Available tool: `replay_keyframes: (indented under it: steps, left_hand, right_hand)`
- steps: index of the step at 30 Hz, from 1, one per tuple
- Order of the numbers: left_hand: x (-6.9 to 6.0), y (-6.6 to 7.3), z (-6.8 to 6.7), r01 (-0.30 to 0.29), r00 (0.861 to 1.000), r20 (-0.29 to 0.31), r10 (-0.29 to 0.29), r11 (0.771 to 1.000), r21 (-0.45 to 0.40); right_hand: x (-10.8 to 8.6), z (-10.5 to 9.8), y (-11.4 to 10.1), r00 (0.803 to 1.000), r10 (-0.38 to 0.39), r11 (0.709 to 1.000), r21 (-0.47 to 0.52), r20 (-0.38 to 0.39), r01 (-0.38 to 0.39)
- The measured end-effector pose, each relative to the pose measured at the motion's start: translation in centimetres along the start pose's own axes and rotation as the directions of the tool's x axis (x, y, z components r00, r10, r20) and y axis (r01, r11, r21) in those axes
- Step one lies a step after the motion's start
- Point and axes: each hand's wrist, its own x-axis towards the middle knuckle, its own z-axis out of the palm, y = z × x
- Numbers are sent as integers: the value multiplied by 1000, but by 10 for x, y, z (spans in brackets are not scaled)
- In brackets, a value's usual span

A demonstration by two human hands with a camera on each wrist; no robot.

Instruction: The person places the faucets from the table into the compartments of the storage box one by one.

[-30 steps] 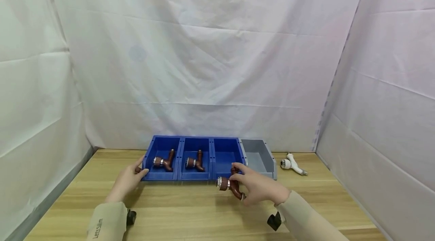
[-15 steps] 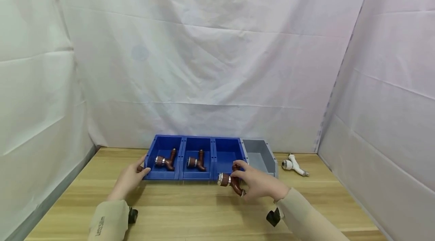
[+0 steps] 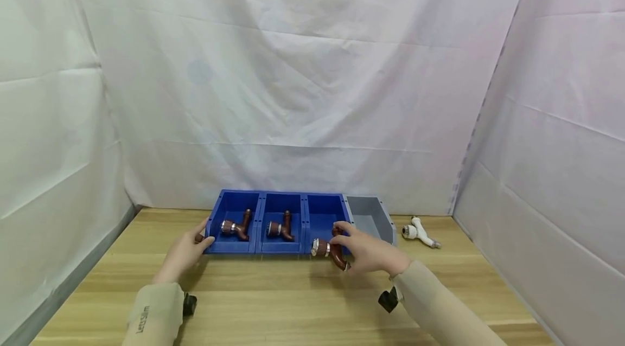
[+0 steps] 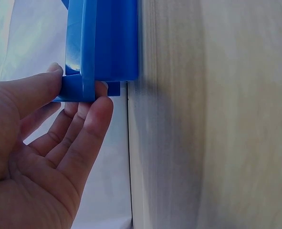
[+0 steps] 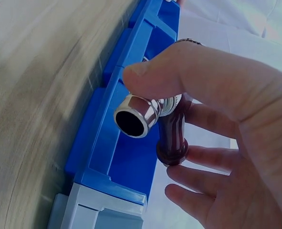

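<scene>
Your right hand (image 3: 368,251) is pinching a brown tap (image 3: 337,254), the third blue bin (image 3: 324,213) sitting just beyond those fingers; only the right wrist view is showing the tap's hollow mouth (image 5: 131,124). Your left hand (image 3: 184,251) is gripping the leftmost blue bin (image 4: 88,47) by its edge. Only the head view is showing the white tap (image 3: 419,232) lying right of your right fingers.

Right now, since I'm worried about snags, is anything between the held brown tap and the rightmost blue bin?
Nothing visible stands between the held brown tap and the rightmost blue bin, except possibly the bin's front wall.
</scene>
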Motion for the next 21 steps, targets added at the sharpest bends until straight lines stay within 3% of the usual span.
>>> replay_keyframes:
  steps: [13,21]
  left_hand:
    - [3,2,-3,-16,1000,-3,16,1000,24]
    - [4,-4,-2,-60,998,-17,61,996,58]
  right_hand:
    - [9,-5,4,1000,28,1000,-14,2,-28]
    - [11,-6,3,999,43,999,-11,-12,-43]
